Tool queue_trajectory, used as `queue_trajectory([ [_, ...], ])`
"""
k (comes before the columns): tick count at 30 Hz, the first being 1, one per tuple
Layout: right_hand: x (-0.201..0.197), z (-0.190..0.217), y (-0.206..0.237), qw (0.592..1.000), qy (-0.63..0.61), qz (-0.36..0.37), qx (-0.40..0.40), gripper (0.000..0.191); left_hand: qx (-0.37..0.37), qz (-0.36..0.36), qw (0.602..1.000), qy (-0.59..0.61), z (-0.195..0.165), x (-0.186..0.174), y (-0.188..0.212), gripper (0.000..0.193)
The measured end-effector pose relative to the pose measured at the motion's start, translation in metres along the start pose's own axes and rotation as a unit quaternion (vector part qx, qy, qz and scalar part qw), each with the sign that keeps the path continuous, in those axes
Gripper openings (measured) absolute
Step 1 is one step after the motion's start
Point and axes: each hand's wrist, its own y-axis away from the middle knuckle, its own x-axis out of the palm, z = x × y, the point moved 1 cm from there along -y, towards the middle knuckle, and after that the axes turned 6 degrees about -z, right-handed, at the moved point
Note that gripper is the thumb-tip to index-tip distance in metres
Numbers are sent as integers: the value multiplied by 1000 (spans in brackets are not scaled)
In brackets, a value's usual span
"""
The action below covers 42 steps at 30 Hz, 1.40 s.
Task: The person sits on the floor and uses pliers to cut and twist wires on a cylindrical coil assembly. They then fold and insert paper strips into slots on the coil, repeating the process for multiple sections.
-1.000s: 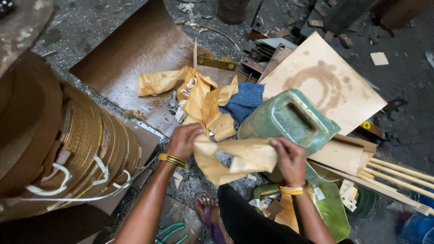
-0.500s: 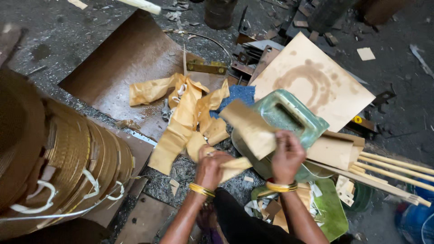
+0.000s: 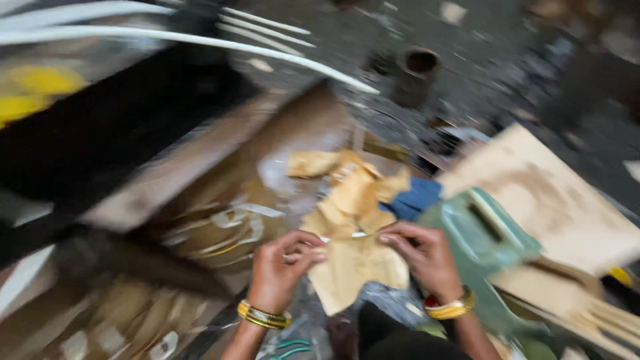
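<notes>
A tan sheet of thin veneer or paper (image 3: 357, 267) is held between both hands, near the bottom centre of the blurred head view. My left hand (image 3: 283, 267) pinches its left top edge and wears yellow bangles at the wrist. My right hand (image 3: 427, 257) grips the right top edge, also with a bangle. Just beyond the hands lies a loose pile of similar tan pieces (image 3: 350, 190) on a brown board (image 3: 267, 167).
A green plastic can (image 3: 483, 237) lies on its side to the right, next to a blue cloth (image 3: 417, 197) and a pale plywood board (image 3: 540, 193). Stacked tan rolls (image 3: 213, 233) sit at left. White rods (image 3: 200, 40) cross the top. A dark pot (image 3: 417, 67) stands on the floor.
The view swung sharply and blurred. Both hands came together in front, the tan sheet now spread flat between them rather than raised over the green can.
</notes>
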Motion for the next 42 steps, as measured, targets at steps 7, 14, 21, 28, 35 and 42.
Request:
queue_trajectory([
  [7, 17, 113, 4, 996, -18, 68, -50, 18, 99, -107, 989, -21, -118, -83, 126, 42],
  [14, 39, 163, 46, 987, -22, 142, -65, 21, 165, -199, 966, 10, -149, -112, 203, 27],
  [21, 83, 99, 95, 968, -114, 221, -32, 10, 20, -196, 980, -15, -68, -122, 236, 16],
  [28, 90, 59, 109, 935, -156, 315, -35, 12, 20, -125, 989, 75, 2, -126, 252, 36],
  [35, 92, 64, 109, 911, -162, 378, -40, 24, 31, -142, 989, 29, 16, -123, 262, 23],
  [42, 117, 75, 127, 941, -134, 297, 93, 26, -56, -206, 977, 9, 17, -106, 256, 34],
])
